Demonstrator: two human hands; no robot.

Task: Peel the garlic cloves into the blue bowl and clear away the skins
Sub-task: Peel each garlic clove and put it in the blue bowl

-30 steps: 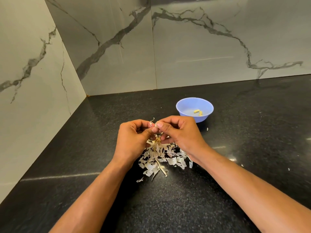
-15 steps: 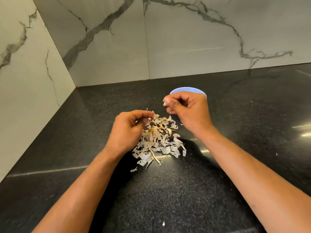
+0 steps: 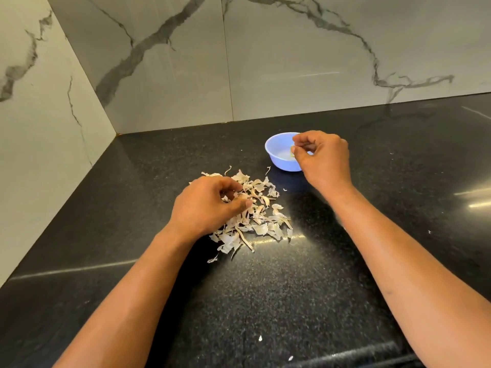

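The blue bowl [image 3: 277, 158] stands on the black counter, right of centre. My right hand [image 3: 322, 162] hovers over its right rim and hides part of it. Its thumb and forefinger pinch a small yellowish garlic clove [image 3: 292, 149] above the bowl's inside. A pile of dry garlic skins [image 3: 261, 213] lies in front of the bowl, to its left. My left hand [image 3: 208, 205] rests on the left side of that pile with fingers loosely curled, its fingertips among the skins. I see no firm grip on any piece.
The black speckled counter [image 3: 265, 288] meets marble walls at the back and on the left, forming a corner [image 3: 117, 133]. Stray skin bits lie near the bowl [image 3: 267, 170] and close to the front edge [image 3: 260, 338].
My right hand carried the clove away from the pile to above the bowl. My left hand sank from mid-air onto the skins. The camera tilted, so the bowl shows again.
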